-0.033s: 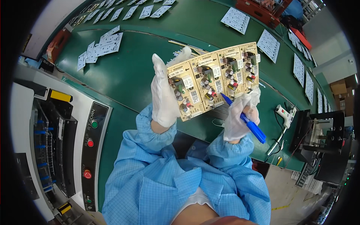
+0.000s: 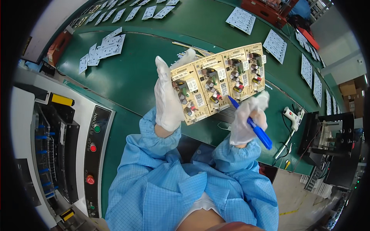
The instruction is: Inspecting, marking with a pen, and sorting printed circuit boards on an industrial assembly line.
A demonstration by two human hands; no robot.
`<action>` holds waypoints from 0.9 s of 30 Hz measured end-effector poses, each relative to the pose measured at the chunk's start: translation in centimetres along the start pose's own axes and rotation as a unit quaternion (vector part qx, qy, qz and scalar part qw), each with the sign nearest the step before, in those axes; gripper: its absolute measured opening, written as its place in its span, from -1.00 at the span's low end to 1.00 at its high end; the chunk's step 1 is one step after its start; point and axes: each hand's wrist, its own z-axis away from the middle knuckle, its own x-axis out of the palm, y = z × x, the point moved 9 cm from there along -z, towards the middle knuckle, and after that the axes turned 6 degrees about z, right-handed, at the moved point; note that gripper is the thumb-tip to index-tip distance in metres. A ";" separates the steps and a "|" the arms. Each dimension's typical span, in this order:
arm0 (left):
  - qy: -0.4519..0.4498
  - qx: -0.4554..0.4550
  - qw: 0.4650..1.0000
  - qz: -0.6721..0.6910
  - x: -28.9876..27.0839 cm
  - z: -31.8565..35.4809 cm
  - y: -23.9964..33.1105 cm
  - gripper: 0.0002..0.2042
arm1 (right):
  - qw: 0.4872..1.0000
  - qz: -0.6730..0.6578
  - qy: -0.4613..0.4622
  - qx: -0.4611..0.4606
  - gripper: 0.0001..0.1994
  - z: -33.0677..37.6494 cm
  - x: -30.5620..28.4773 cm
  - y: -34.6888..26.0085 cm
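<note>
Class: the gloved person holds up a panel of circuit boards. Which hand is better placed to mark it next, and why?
Right. The right hand already holds the blue pen, tip at the beige circuit-board panel; the left hand grips the panel's edge.

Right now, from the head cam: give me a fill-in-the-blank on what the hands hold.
1. The left hand grips the circuit board panel by its ____ end.
2. The right hand holds a ____ pen, tip toward the panel.
3. Both hands wear ____ gloves.
4. The worktable under the panel is ____.

Missing words: left; blue; white; green
</note>
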 end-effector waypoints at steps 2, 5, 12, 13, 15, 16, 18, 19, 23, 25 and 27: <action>0.006 0.013 1.000 -0.019 -0.1 0.1 0.3 -0.23 | 0.949 -0.261 0.088 0.153 -0.82 0.2 -0.9 3.9; -0.010 0.037 0.998 -0.044 0.3 0.4 0.9 -0.23 | 0.931 -0.294 0.103 0.193 -0.87 -0.3 -0.8 5.1; -0.006 -0.003 1.000 0.004 -0.2 0.6 0.2 -0.27 | 0.994 -0.089 0.065 0.005 -0.90 -2.2 -0.5 1.9; -0.020 -0.001 1.000 0.001 -0.2 0.6 0.3 -0.30 | 0.988 -0.130 0.080 0.004 -0.93 -2.1 -0.9 2.1; -0.025 -0.004 1.000 0.000 -0.5 0.5 0.2 -0.34 | 0.978 -0.146 0.124 0.083 -0.90 -1.9 -2.1 4.3; -0.018 -0.008 1.000 -0.001 -0.8 0.5 0.2 -0.34 | 0.971 -0.144 0.149 0.115 -0.86 -1.9 -2.5 5.2; -0.014 -0.001 1.000 -0.012 -1.0 0.6 0.2 -0.34 | 0.987 -0.045 0.133 0.083 -0.83 -2.5 -2.9 4.7; -0.016 0.012 1.000 -0.021 -1.0 0.7 0.4 -0.34 | 0.987 -0.041 0.136 0.076 -0.84 -2.8 -3.3 4.5; 0.007 -0.017 1.000 0.004 -1.4 0.9 0.0 -0.27 | 0.987 -0.077 0.043 0.134 -0.88 -4.4 -1.9 3.9; -0.003 -0.005 1.000 -0.018 -1.4 0.6 0.5 -0.27 | 0.975 -0.049 0.134 0.168 -0.81 -4.7 -4.3 3.3; -0.011 0.002 0.999 -0.044 -1.9 0.0 0.8 -0.27 | 0.939 -0.065 0.243 0.237 -0.81 -4.1 -6.7 3.8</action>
